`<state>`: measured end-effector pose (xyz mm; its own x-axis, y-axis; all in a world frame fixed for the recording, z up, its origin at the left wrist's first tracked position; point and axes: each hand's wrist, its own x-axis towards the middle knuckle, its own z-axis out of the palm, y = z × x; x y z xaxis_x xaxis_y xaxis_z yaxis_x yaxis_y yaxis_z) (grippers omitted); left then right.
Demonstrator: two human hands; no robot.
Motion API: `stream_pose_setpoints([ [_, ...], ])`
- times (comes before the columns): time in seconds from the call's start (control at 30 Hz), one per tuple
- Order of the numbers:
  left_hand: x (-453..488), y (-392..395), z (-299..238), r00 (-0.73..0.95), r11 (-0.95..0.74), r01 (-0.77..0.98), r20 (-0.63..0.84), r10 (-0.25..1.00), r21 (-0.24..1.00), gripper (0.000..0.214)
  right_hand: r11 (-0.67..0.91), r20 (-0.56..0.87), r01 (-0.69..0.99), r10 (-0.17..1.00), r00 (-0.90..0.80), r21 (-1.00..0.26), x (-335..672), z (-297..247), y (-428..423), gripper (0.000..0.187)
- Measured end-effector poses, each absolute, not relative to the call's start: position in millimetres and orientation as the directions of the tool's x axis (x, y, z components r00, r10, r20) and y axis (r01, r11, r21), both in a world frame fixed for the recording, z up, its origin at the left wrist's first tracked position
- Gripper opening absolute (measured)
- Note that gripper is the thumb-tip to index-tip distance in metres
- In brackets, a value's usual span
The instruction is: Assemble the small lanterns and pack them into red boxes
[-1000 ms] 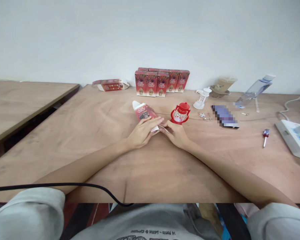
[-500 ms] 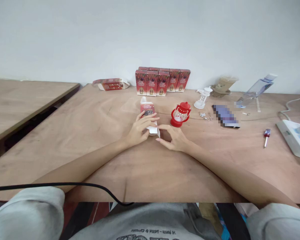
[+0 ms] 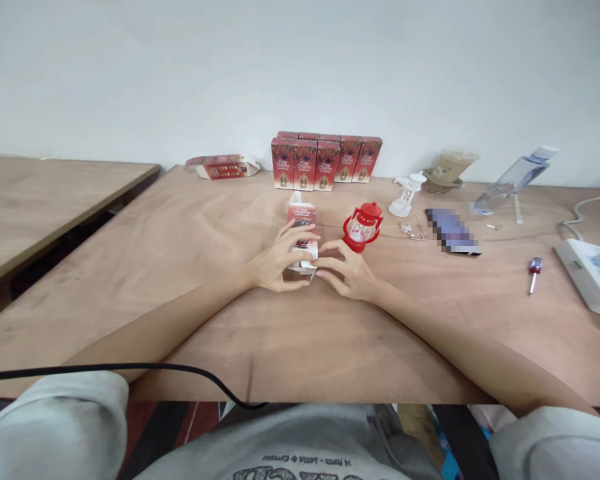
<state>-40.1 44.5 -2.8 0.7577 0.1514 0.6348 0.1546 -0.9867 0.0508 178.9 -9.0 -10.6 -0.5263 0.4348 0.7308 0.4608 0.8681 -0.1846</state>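
Note:
A red and white printed carton (image 3: 303, 215) lies on the table in front of me, a white flap standing up at its far end and loose flaps at its near end. My left hand (image 3: 284, 260) is on the carton from the left, its fingers across the top and the thumb at the near flaps. From the right, my right hand (image 3: 349, 272) pinches the near flap between thumb and fingers. Just beyond the right hand stands a small red lantern (image 3: 363, 228) with clear sides. The inside of the carton is hidden.
Several upright red cartons (image 3: 305, 163) stand by the wall, with a flattened-looking carton (image 3: 225, 167) to their left. Rightward are a white lantern (image 3: 407, 195), phone (image 3: 453, 231), drink cup (image 3: 450, 170), water bottle (image 3: 517, 179), screwdriver (image 3: 534, 273) and power strip (image 3: 590, 277). A black cable (image 3: 130, 367) crosses low.
The carton has shifted slightly to the right and turned straighter. My left thumb has moved down to its near end, and the right fingers have come closer to the flap.

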Motion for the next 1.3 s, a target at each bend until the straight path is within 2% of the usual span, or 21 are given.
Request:
stream_pose_setpoints([
  [0.23,-43.2,50.2,-8.7,0.748,-0.982,0.183,0.656,0.103,-0.054,0.02,0.887,0.713,0.4,0.433,-0.552,-0.23,179.9,-10.2,-8.4,0.017],
  [0.5,-41.7,52.9,-7.9,0.76,-0.979,0.161,0.648,0.044,-0.123,0.013,0.909,0.704,0.381,0.382,-0.598,-0.169,179.8,-8.9,-7.7,0.017],
  [0.77,-42.2,51.8,-7.0,0.746,-0.949,0.18,0.665,-0.039,-0.257,0.016,0.9,0.723,0.324,0.43,-0.54,-0.293,184.5,-7.9,-6.9,0.011],
  [0.97,-43.0,53.5,-8.8,0.781,-0.951,0.214,0.624,0.03,-0.222,0.011,0.89,0.731,0.287,0.455,-0.508,-0.354,186.2,-7.8,-6.0,0.011],
  [1.1,-42.0,54.3,-9.9,0.75,-0.939,0.282,0.656,0.088,-0.197,0.012,0.868,0.724,0.3,0.496,-0.479,-0.396,184.6,-7.3,-6.0,0.011],
  [1.3,-40.0,48.5,-7.3,0.658,-0.906,0.422,0.695,0.292,-0.019,0.018,0.775,0.687,0.345,0.63,-0.361,-0.53,184.6,-5.6,-5.3,0.015],
])
